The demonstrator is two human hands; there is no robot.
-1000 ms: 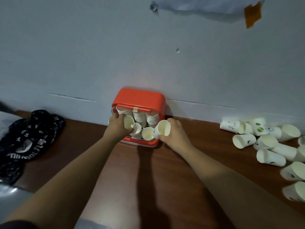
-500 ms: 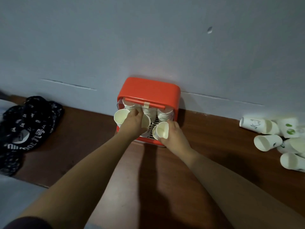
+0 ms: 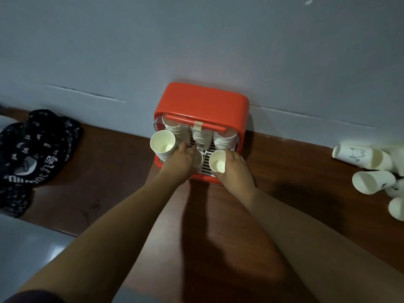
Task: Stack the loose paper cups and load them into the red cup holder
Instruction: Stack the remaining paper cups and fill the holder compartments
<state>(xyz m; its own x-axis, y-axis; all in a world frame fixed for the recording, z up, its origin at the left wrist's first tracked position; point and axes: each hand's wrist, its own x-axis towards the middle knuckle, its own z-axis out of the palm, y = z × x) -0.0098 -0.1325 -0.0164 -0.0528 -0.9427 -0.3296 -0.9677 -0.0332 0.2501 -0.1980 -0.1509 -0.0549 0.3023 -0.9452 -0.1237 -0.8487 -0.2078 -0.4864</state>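
Red cup holder on bench, against wall. Right hand: grip closed round cup stack, mouth facing viewer, long axis aimed into the holder's right row just ahead. Left hand beside left stack; grip indiscernible. Loose cups far right.

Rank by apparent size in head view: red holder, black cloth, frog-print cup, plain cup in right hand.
1. red holder and black cloth: about alike, can't separate.
2. frog-print cup, seen side-on.
3. plain cup, seen mouth-on, so it looks smallest.
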